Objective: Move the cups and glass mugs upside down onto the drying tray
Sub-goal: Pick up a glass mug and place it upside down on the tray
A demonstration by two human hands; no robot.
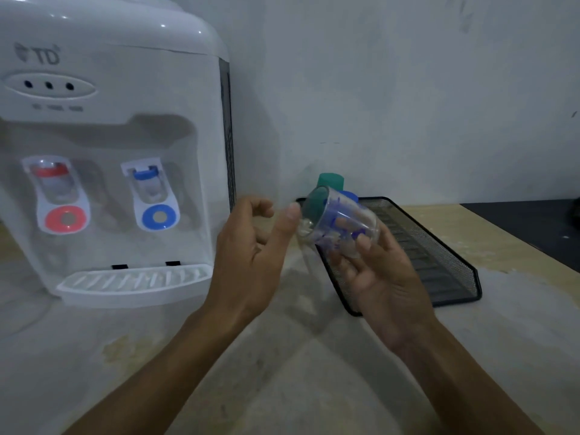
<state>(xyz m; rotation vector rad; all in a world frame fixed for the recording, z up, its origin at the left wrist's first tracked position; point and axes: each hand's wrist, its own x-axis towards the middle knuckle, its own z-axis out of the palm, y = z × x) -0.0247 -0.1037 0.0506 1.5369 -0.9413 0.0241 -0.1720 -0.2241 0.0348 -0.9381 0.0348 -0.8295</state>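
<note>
The water dispenser [110, 152] fills the frame's left. At centre right the mesh tray [445, 262] waits. Above its near end, your right hand [376, 277] grips the tilted glass mug [342, 224] (mid-flip, seemingly); your left hand [251, 246], fingers loosely spread, steadies its rim.

Dim bluish light, soft focus, motion blur, bowed wide-angle edges

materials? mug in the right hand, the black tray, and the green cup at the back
Glass mug, held in the right hand: clear glass by the look, with blue print; you see fingers and tray through it. Tray: black wire mesh, likely metal; fine weave shows on walls and floor. Green cup: opaque, matte, probably plastic; partly hidden, so less certain.
</note>
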